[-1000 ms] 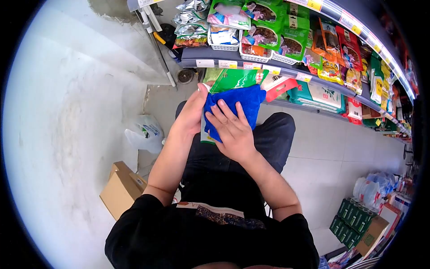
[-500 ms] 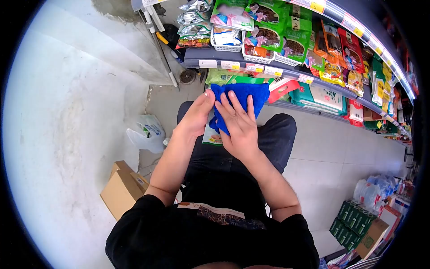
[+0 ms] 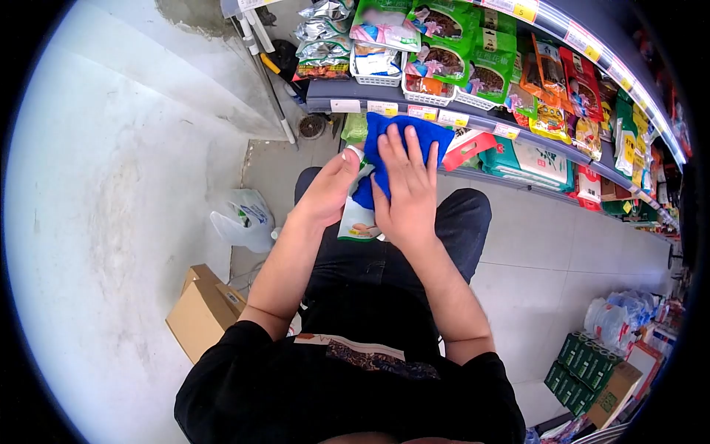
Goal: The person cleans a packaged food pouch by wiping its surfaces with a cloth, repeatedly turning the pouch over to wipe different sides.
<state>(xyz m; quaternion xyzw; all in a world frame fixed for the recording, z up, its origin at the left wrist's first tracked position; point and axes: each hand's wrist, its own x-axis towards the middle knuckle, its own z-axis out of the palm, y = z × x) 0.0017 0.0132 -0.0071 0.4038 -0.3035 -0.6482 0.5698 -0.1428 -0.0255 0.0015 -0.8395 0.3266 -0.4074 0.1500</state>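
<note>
A green and white packet point(image 3: 359, 220) is held over my lap, largely hidden beneath a blue cloth point(image 3: 436, 138). My left hand point(image 3: 333, 186) grips the packet's left edge, with the thumb on top. Flat on the cloth lies my right hand point(image 3: 407, 177), its fingers spread and pointing toward the shelf. The cloth covers the upper part of the packet, while the lower end shows a printed food picture.
Ahead is a shelf point(image 3: 473, 115) with bagged foods and white baskets point(image 3: 376, 74). A plastic bag point(image 3: 248, 222) and a cardboard box point(image 3: 203, 314) stand at the left. Green boxes point(image 3: 580, 370) and wrapped bottles point(image 3: 621, 314) are at the lower right.
My right hand and the blue cloth have slid up the packet toward the shelf and slightly right. More of the packet's lower end shows. My left hand has shifted slightly right, still holding the edge.
</note>
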